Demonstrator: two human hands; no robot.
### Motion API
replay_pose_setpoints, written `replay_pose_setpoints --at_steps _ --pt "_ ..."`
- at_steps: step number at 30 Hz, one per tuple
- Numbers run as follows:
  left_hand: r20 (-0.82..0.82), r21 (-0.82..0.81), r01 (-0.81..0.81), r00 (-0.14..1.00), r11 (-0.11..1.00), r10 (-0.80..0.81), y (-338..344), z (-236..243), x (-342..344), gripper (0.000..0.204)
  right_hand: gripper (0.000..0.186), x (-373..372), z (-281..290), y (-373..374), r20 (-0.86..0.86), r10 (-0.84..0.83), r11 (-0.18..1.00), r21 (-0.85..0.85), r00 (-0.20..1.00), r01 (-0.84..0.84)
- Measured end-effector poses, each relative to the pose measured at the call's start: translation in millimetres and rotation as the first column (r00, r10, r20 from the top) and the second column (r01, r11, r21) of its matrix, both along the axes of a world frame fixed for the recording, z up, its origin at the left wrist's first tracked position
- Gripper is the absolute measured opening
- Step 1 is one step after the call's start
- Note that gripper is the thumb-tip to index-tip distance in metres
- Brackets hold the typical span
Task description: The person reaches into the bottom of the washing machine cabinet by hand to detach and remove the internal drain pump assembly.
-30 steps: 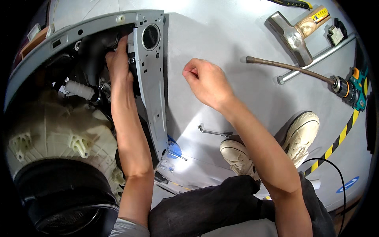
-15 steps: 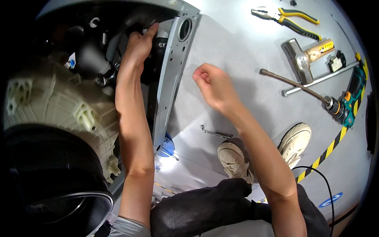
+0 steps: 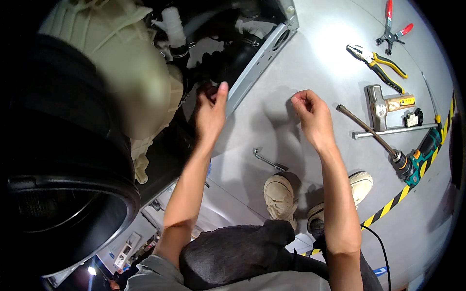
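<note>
My left hand [image 3: 211, 114] is at the inner edge of the grey metal panel [image 3: 247, 72], inside an open machine housing, thumb up and fingers curled into shadow; what they hold is hidden. Beside it are black hoses [image 3: 228, 60], a white ribbed plastic fitting [image 3: 172, 29] and a cream plastic tub [image 3: 80, 24] with a black rubber rim [image 3: 68, 131]. My right hand [image 3: 313, 121] hovers over the grey floor, right of the panel, fingertips pinched; anything between them is too small to make out.
On the right lie cutters [image 3: 393, 34], pliers [image 3: 383, 68], a hammer [image 3: 376, 106], a metal bar [image 3: 364, 134] and a drill [image 3: 417, 160] with a long shaft. A wrench [image 3: 267, 160] is near my shoes [image 3: 279, 196]. Another person's hand [image 3: 114, 283] shows at lower left.
My left hand has drawn back from deep in the housing toward me and to the right. My pinched right hand has shifted right and down in the view; the view has turned.
</note>
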State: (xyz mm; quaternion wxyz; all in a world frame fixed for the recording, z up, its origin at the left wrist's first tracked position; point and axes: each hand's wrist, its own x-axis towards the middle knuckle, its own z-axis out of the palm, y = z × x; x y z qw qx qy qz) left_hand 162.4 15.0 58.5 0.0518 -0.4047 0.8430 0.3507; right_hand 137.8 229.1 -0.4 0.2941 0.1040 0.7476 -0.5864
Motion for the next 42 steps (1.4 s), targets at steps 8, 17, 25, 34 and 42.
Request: replay_pose_setpoints --at_steps 8,17,25,34,42 --pt "-0.196 0.737 0.049 0.97 0.674 0.144 -43 -36 -24 0.034 0.02 -18 13 -23 -0.218 0.078 0.997 0.037 0.973 -0.072" --pt "-0.294 0.88 0.121 0.898 0.459 0.327 -61 -56 -10 0.036 0.037 -76 40 -72 -0.797 0.426 0.897 0.434 0.427 -0.085" --pt "-0.316 0.948 0.302 0.866 0.099 0.387 -67 -63 -20 0.065 0.042 -104 25 -71 -0.748 0.639 0.769 0.614 0.178 -0.179" --pt "-0.335 0.933 0.255 0.873 0.253 0.354 -54 -56 -30 0.067 0.049 -108 25 -79 -0.691 0.711 0.703 0.696 0.128 -0.146" --pt "-0.252 0.911 0.117 0.917 0.396 0.309 -56 -56 -33 0.069 0.045 -97 25 -94 -0.696 0.691 0.716 0.695 0.194 -0.057"
